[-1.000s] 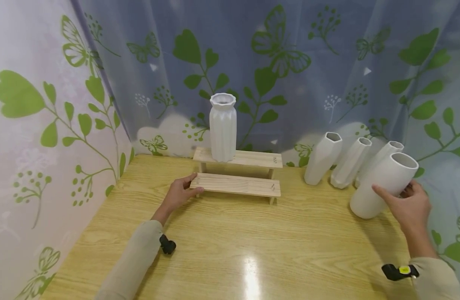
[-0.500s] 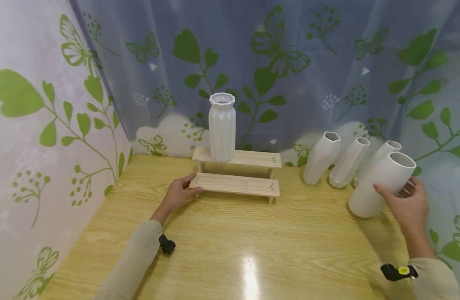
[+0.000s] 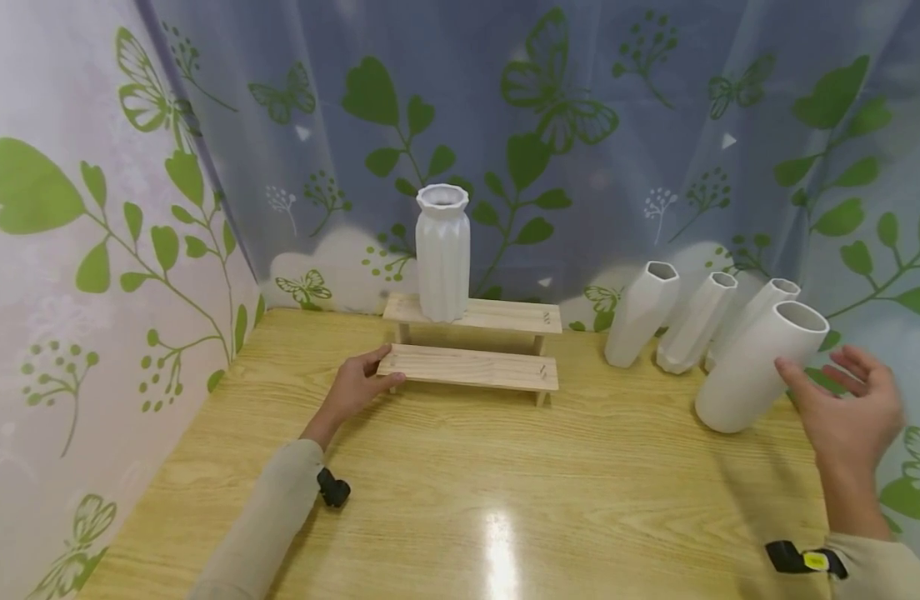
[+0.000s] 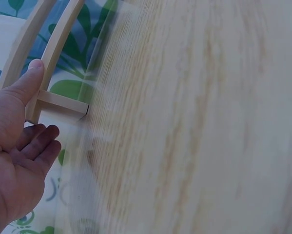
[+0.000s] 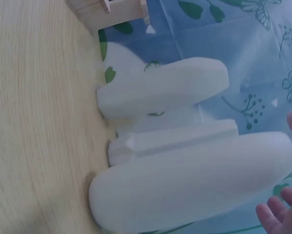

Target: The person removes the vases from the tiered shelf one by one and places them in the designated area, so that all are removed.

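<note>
My left hand (image 3: 355, 390) grips the left end of a two-step wooden stand (image 3: 471, 367), thumb at the front edge of its lower step. The left wrist view shows that thumb (image 4: 31, 80) against the wood, other fingers curled below. A white fluted vase (image 3: 442, 262) with a scalloped rim stands on the upper step. At the right, a smooth white vase (image 3: 752, 375) stands on the table. My right hand (image 3: 853, 412) is just right of it, fingers spread and holding nothing, thumb tip at the vase's side. In the right wrist view, fingers (image 5: 278, 210) show apart from the vase.
Behind the smooth vase stand three more white vases: a faceted one (image 3: 640, 321), a ribbed one (image 3: 696, 329) and a partly hidden one (image 3: 756, 312). A patterned curtain (image 3: 580, 208) closes the back and sides of the wood-grain table (image 3: 580, 492).
My right hand has let go of the smooth vase and moved off to the right, its fingers opening. The vase stays in place. My left hand keeps its hold on the stand.
</note>
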Motion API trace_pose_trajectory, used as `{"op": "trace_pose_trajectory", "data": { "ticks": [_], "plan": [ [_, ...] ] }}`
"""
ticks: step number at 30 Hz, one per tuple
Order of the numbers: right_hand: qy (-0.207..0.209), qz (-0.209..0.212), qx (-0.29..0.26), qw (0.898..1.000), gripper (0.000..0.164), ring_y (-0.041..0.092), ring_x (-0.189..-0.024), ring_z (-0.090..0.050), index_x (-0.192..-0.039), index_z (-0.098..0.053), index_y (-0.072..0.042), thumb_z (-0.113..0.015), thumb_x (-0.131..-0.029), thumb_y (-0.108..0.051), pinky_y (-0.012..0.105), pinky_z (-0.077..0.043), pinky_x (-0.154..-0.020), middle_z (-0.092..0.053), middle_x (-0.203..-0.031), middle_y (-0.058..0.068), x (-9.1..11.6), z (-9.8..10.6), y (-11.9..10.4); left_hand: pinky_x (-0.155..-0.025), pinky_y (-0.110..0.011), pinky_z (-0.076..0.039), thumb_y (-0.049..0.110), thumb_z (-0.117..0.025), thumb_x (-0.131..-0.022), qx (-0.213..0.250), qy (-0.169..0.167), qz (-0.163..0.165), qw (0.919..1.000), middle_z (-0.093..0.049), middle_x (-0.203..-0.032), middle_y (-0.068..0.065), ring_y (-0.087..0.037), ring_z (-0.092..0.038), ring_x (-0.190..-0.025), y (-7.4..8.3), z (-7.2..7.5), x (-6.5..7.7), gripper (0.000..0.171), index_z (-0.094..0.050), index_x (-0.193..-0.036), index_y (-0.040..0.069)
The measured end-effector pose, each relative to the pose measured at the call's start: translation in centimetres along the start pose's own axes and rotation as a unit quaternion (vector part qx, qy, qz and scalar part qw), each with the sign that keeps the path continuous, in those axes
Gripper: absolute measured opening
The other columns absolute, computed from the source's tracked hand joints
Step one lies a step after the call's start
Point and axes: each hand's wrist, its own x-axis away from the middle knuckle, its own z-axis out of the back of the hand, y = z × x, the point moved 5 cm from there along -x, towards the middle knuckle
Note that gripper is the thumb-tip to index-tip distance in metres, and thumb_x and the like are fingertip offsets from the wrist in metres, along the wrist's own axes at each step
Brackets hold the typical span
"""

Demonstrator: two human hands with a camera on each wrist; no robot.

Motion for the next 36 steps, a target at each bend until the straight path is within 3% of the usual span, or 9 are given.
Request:
{"op": "trace_pose_trajectory", "data": {
  "ticks": [7, 15, 22, 27, 33, 36],
  "plan": [
    [-0.001, 0.041, -0.039, 0.998, 0.06, -0.003, -0.102, -0.061, -0.132, -0.067, -0.02, -0.091, -0.078, -0.023, 0.003, -0.047, -0.076, -0.062, -0.122, -0.015, 1.8, -0.3, -2.5, -0.103, -0.05, -0.051, 0.038, -0.075, -0.095, -0.006, 0.003, -0.005, 1.0, -0.035, -0.163, -0.011, -0.036, -0.039, -0.146, -0.5, 0.0, -0.1, 0.079, -0.038, -0.158, 0.007],
    [-0.083, 0.079, -0.07, 0.991, 0.052, 0.003, -0.104, -0.065, -0.128, -0.069, -0.016, -0.089, -0.079, -0.012, 0.006, -0.05, -0.08, -0.066, -0.123, -0.005, 3.7, -3.1, -5.1, -0.107, -0.051, -0.048, 0.04, -0.075, -0.094, -0.01, 0.005, -0.002, 0.9999, -0.035, -0.163, -0.01, -0.037, -0.039, -0.146, -0.7, 0.1, -0.1, 0.08, -0.039, -0.158, 0.008],
    [-0.139, 0.095, -0.056, 0.984, 0.055, 0.001, -0.106, -0.064, -0.133, -0.068, -0.013, -0.088, -0.082, -0.017, 0.007, -0.051, -0.082, -0.066, -0.123, -0.008, 4.5, -6.0, -6.6, -0.112, -0.053, -0.042, 0.041, -0.074, -0.094, -0.01, 0.005, -0.003, 0.9999, -0.035, -0.163, -0.01, -0.037, -0.036, -0.148, -0.6, 0.1, -0.1, 0.08, -0.039, -0.158, 0.008],
    [-0.183, 0.12, -0.029, 0.975, 0.06, 0.001, -0.111, -0.063, -0.139, -0.064, -0.016, -0.087, -0.084, -0.023, 0.011, -0.052, -0.086, -0.064, -0.133, -0.001, 5.0, -8.1, -7.5, -0.113, -0.054, -0.041, 0.04, -0.074, -0.094, -0.009, 0.006, -0.003, 0.9999, -0.036, -0.163, -0.01, -0.037, -0.036, -0.148, -0.5, 0.1, -0.1, 0.078, -0.04, -0.158, 0.009],
    [-0.238, 0.151, -0.006, 0.959, 0.065, 0.017, -0.123, -0.062, -0.143, -0.06, -0.014, -0.085, -0.086, -0.035, 0.011, -0.051, -0.087, -0.06, -0.142, 0.006, 5.9, -10.7, -9.4, -0.115, -0.052, -0.039, 0.034, -0.073, -0.096, -0.009, 0.006, -0.011, 0.9999, -0.036, -0.163, -0.01, -0.034, -0.035, -0.149, -0.5, 0.1, -0.2, 0.076, -0.039, -0.157, 0.004],
    [-0.259, 0.164, -0.01, 0.952, 0.066, 0.023, -0.126, -0.061, -0.143, -0.059, -0.013, -0.084, -0.087, -0.037, 0.019, -0.053, -0.093, -0.059, -0.143, 0.007, 6.4, -11.9, -10.3, -0.116, -0.051, -0.038, 0.032, -0.073, -0.097, -0.012, 0.006, -0.011, 0.9998, -0.036, -0.163, -0.01, -0.032, -0.035, -0.149, -0.4, 0.0, -0.2, 0.075, -0.039, -0.157, 0.004]
  ]
}}
